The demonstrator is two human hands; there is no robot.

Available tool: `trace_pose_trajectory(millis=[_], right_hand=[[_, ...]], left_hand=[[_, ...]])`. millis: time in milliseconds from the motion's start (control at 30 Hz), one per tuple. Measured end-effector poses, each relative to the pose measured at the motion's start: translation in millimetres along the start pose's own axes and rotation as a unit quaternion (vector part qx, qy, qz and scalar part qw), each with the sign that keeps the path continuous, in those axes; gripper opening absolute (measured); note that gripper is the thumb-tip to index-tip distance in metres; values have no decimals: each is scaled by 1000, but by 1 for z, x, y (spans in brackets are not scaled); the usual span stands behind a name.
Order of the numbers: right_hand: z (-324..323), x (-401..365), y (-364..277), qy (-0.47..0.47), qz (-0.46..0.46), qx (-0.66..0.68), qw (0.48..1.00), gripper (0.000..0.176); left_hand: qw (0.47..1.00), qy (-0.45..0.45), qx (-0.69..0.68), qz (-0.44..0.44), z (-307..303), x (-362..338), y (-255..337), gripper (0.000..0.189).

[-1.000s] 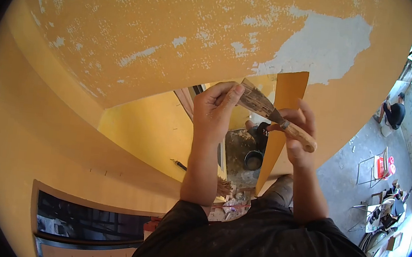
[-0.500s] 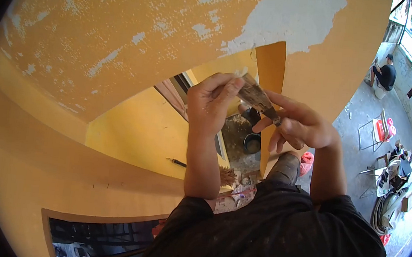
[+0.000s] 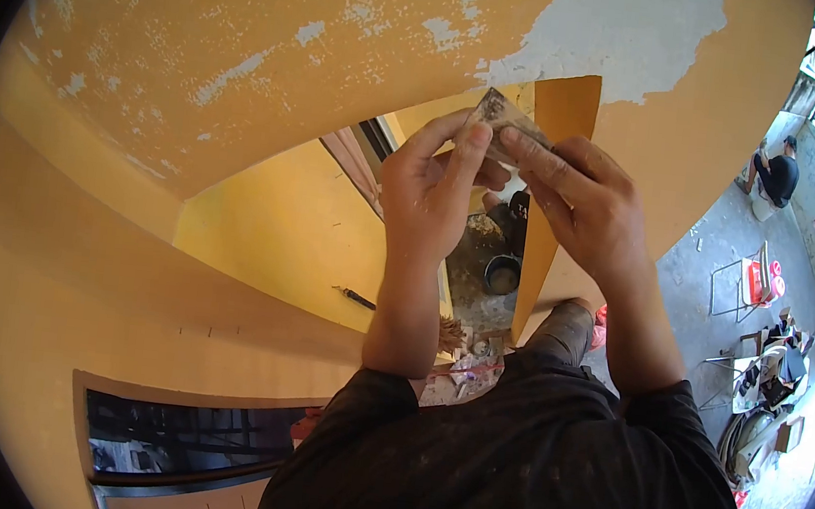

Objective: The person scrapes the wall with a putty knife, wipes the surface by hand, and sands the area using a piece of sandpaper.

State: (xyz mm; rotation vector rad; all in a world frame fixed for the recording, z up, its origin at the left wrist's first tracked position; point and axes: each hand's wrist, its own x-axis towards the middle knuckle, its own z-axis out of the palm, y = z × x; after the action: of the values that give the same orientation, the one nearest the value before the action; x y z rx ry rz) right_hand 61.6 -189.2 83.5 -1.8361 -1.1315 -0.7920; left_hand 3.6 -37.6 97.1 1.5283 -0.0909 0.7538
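Observation:
A flat, stained scraper blade is held up in front of the wall, with grey-brown residue on its face. My left hand pinches its left edge, thumb on the near face. From the right, my right hand grips the same tool, its fingers pressed on the blade's face and round its other end, so the handle end is mostly hidden. Behind and above is an orange wall with pale flaked spots and a large grey-white bare patch.
An opening below the wall shows a dark bucket and part of another person. A person in black sits at the far right. Nearby stand a chair with a red item and a cluttered table.
My right hand has moved up along the tool, from its narrow end onto the blade. Both hands are now closer together, and the view has shifted slightly.

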Motion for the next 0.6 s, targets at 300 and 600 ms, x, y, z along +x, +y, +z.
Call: trace_pose_trajectory(millis=[300, 600], right_hand=[[-1, 8, 9, -23, -13, -88, 996, 49], [-14, 18, 2, -65, -38, -133, 988, 49]], left_hand=[[994, -3, -107, -22, 5, 20, -25, 27], [984, -14, -175, -17, 10, 21, -36, 25]])
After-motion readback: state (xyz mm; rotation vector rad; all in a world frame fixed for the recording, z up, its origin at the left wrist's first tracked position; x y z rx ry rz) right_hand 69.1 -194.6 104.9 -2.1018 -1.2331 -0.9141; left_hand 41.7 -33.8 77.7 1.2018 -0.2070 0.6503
